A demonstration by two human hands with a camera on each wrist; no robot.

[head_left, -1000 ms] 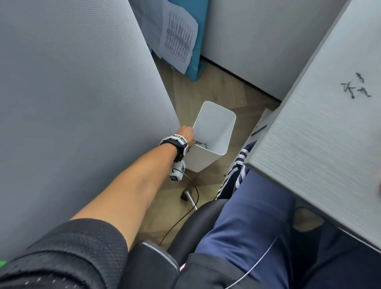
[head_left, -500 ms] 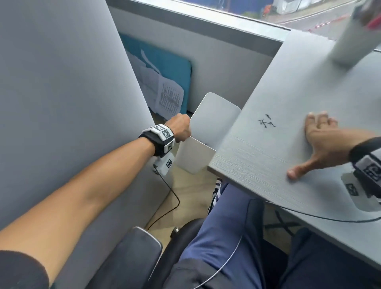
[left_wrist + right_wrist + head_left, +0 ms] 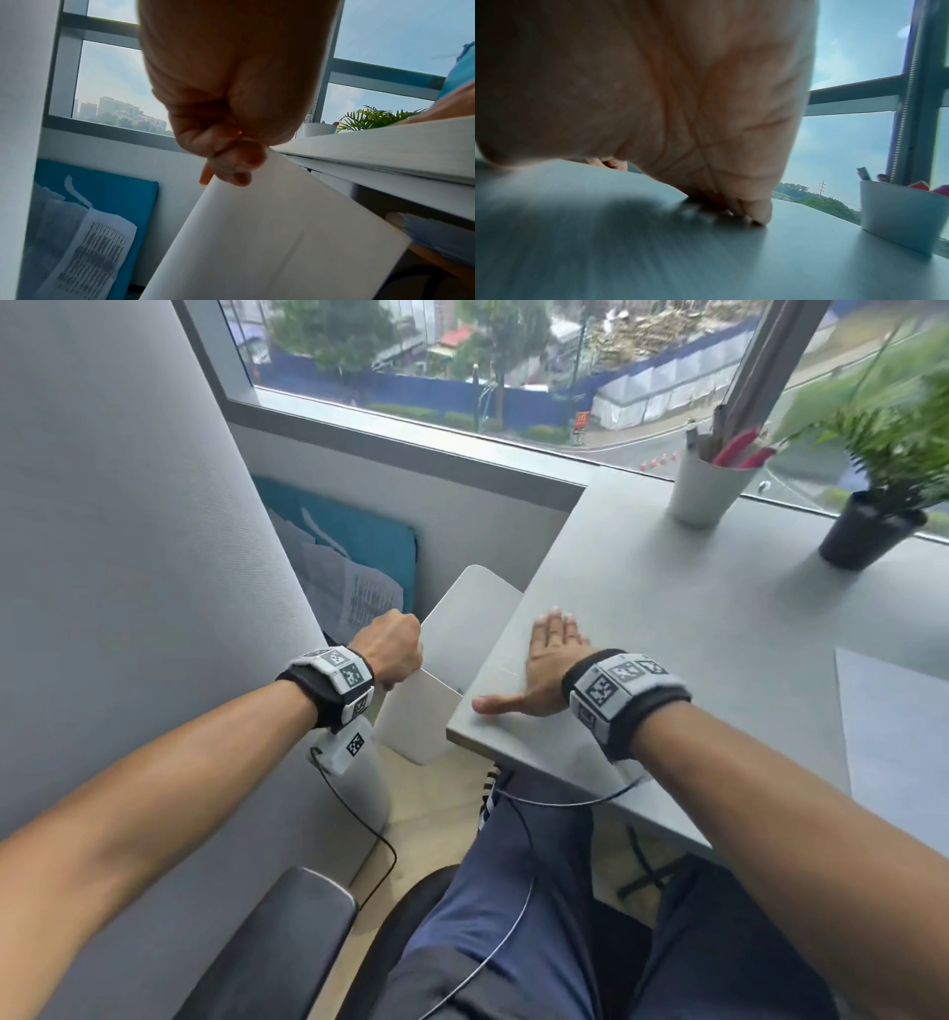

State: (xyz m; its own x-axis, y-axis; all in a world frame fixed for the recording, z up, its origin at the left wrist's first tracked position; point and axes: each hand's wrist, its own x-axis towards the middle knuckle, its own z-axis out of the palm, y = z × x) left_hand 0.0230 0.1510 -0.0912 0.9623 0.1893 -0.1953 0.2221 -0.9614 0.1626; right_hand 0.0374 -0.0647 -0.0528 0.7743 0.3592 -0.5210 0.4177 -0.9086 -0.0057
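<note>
A white rectangular waste bin point(image 3: 452, 654) hangs tilted beside the left edge of the grey desk point(image 3: 719, 629), lifted to desk height. My left hand point(image 3: 393, 647) grips the bin's near rim, and in the left wrist view its curled fingers point(image 3: 231, 162) pinch the bin point(image 3: 270, 243) wall. My right hand point(image 3: 547, 660) lies flat on the desk near its left corner, fingers straight and thumb spread. In the right wrist view its fingertips point(image 3: 754, 211) press the desk point(image 3: 808, 253) top. The bin's inside is mostly hidden.
A grey partition point(image 3: 128, 557) stands close on the left. A white cup of pens point(image 3: 711, 485) and a potted plant point(image 3: 883, 505) sit at the desk's back by the window. A sheet of paper point(image 3: 898, 737) lies at right. A teal board with papers point(image 3: 359, 572) leans below the window.
My left hand has raised the bin from the floor up to the desk's edge. My right hand slid left along the desk toward the corner. My view tilted up to the window.
</note>
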